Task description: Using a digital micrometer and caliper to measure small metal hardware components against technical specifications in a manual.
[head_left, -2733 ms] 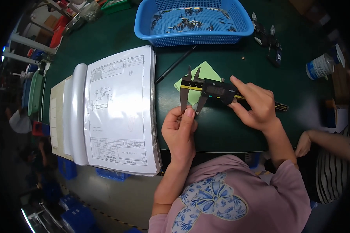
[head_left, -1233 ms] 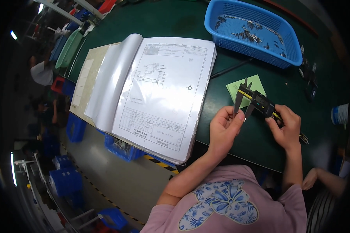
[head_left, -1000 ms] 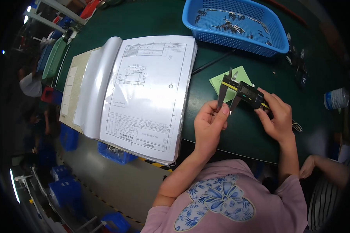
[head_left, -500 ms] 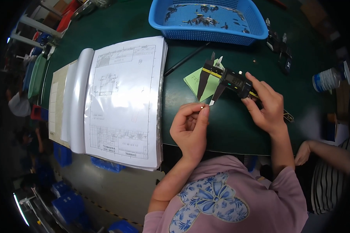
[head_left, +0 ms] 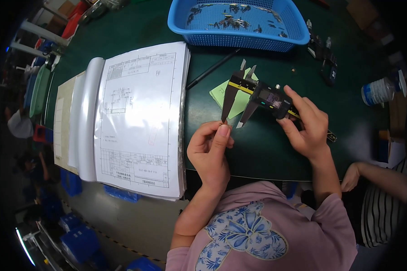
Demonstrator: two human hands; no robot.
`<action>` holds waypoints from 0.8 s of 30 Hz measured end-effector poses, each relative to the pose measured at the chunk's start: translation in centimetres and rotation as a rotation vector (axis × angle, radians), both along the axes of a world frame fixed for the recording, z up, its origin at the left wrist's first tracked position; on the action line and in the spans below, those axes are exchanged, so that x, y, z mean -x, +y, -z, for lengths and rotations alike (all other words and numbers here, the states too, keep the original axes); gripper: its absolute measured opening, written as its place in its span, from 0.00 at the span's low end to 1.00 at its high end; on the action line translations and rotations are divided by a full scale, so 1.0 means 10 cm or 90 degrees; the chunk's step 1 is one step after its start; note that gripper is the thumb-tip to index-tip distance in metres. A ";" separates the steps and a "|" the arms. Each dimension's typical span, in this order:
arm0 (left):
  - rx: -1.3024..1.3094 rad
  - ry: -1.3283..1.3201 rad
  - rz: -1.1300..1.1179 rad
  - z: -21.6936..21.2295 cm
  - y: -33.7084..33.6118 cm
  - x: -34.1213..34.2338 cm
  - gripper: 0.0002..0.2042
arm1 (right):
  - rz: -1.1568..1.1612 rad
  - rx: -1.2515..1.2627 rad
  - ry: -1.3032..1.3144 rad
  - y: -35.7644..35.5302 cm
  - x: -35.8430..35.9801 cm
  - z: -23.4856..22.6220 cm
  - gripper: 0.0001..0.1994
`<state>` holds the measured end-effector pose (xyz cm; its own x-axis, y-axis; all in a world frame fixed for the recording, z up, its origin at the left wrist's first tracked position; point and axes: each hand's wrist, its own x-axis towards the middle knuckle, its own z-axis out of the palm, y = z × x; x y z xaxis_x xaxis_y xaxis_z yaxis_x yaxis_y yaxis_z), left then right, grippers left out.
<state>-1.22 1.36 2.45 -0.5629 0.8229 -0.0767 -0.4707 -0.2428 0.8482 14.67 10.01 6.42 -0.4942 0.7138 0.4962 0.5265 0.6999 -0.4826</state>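
right hand point(head_left: 308, 124): grip holding 1 caliper point(head_left: 272, 97) | left hand point(head_left: 211, 147): grip pinching 1 tiny part point(head_left: 222, 124) | 1 basket point(head_left: 239, 39)

Workshop, prob.: dwg binder point(head_left: 140, 124), dig. caliper point(head_left: 272, 97), bskt point(head_left: 244, 39) w/ small pcs point(head_left: 231, 21), blue bins point(head_left: 80, 246).

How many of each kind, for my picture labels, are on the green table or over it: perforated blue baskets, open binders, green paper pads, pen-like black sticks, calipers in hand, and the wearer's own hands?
Perforated blue basket: 1
Open binder: 1
Green paper pad: 1
Pen-like black stick: 1
Caliper in hand: 1
Own hands, left hand and right hand: 2
Total: 7
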 end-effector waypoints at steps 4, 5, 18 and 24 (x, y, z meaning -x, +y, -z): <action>0.011 -0.043 0.024 -0.06 -0.01 -0.01 0.06 | -0.007 -0.026 0.010 -0.01 0.04 0.01 0.25; 0.013 -0.041 0.025 -0.06 -0.01 -0.01 0.06 | -0.011 -0.029 0.011 0.00 0.04 0.01 0.25; 0.023 -0.128 0.044 -0.09 0.12 -0.01 0.07 | 0.002 -0.082 -0.019 0.02 0.03 0.04 0.25; 0.040 -0.174 0.081 -0.11 0.20 -0.02 0.07 | 0.037 -0.091 0.011 0.03 -0.02 0.05 0.17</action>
